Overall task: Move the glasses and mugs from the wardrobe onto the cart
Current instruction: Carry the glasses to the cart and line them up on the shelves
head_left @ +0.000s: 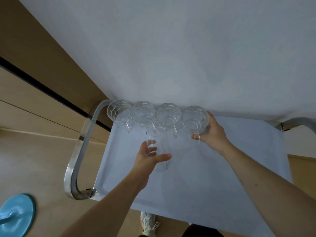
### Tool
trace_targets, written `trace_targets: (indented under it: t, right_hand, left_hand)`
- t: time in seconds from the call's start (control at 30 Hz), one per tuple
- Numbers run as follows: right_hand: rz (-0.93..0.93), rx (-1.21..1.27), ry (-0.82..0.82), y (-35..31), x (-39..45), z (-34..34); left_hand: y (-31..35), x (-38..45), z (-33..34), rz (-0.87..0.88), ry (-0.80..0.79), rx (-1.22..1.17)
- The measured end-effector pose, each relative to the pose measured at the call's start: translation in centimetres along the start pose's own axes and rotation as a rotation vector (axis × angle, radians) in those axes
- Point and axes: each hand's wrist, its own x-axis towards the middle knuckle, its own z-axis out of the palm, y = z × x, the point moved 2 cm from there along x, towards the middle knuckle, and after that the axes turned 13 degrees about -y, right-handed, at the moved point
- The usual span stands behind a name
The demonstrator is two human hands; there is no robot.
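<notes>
Cart (230,168), far edge: right hand (213,132) grips fourth mug (195,121); left hand (150,157) grips glass (158,149), seemingly airborne. Set both down gently, apart.

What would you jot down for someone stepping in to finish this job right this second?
Left hand grips a tall plain glass above the cart tray.
Right hand holds the fourth mug at the right end of the back row.
Three mugs already stand on the tray.
Left: set both down. The wardrobe is out of view, so check it for more.
</notes>
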Motion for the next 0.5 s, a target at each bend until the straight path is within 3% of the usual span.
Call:
trace_targets:
  t: [0.23, 0.5]
  right_hand:
    - [0.213, 0.06, 0.204, 2.2, -4.6, 1.4]
    - [0.274, -0.17, 0.209, 0.8, -12.2, 6.8]
  left_hand:
    - [-0.1, -1.2, -1.7, 0.041, -0.068, 0.066]
    - [-1.2, -3.5, -4.4, 0.123, -0.154, 0.092]
